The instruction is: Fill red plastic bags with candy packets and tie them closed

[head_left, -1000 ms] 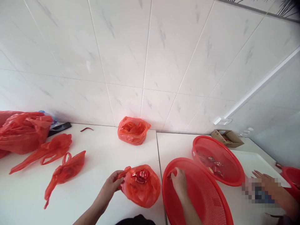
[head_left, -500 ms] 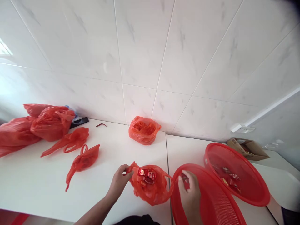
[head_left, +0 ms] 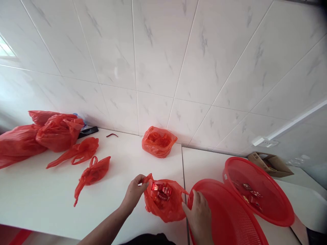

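Observation:
A small red plastic bag [head_left: 163, 204] with several red wrapped candies [head_left: 161, 191] inside stands open on the white table [head_left: 38, 200] in front of me. My left hand [head_left: 135, 192] pinches the bag's left handle. My right hand [head_left: 198, 212] has its fingers closed at the bag's right handle, over the rim of the near red mesh basket [head_left: 227, 221]; whether anything besides the handle is in it I cannot make out.
A second red basket [head_left: 265, 197] holding a few candies leans on the first. Another open red bag [head_left: 158, 141] sits by the tiled wall. Several tied red bags [head_left: 58, 131] lie at the left, one nearer [head_left: 92, 173]. A cardboard box [head_left: 270, 162] stands far right.
My right hand left the near basket's inside and came to the bag's right handle. The view swung left, so the other person's hand at the right is out of sight.

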Demonstrator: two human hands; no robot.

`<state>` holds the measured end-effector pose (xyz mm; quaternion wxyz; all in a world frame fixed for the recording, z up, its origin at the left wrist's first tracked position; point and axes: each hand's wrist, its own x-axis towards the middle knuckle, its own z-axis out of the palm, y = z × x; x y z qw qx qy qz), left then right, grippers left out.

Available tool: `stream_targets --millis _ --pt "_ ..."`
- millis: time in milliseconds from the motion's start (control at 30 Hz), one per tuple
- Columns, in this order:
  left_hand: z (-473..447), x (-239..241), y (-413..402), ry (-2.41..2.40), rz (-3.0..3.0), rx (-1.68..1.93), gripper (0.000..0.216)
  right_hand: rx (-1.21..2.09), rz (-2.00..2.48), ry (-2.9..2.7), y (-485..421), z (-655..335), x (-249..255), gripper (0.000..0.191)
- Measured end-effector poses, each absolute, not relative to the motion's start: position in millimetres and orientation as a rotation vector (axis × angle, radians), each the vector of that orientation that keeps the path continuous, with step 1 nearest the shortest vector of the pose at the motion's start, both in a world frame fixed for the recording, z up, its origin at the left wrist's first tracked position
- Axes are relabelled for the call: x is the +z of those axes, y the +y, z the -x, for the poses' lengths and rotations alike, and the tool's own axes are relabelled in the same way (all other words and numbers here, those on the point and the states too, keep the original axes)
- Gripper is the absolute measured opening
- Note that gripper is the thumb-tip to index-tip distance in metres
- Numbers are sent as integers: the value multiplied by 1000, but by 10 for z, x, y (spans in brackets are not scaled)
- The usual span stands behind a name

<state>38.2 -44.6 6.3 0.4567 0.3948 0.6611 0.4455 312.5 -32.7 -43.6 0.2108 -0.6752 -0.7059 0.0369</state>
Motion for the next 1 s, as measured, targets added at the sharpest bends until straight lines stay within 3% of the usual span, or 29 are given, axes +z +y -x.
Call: stream_targets --millis 67,167,233,400,633,833,1000 --pt "-371 118 -396 1563 -926 1127 22 388 1968 -1932 -316 -3157 -319 22" --pt "-342 329 -334 1427 -855 1202 22 778 1943 -1727 -300 -3172 2 36" --pt "-306 543 -331 1326 -849 1261 21 957 1803 -1527 -303 -3189 266 34" --pt "-184 951 -404 1252 -1013 1315 19 1090 1562 -1284 -313 -3261 667 31" --pt "-129 875 -465 1559 -1300 1116 9 1077 1532 -1344 -241 -3186 484 37" --pt "-269 921 -556 1510 -1557 822 7 1421 1259 -1078 -238 -2818 385 22" --pt "-462 933 -608 1394 -1617 669 15 1613 1109 -1000 -353 -2549 226 23"
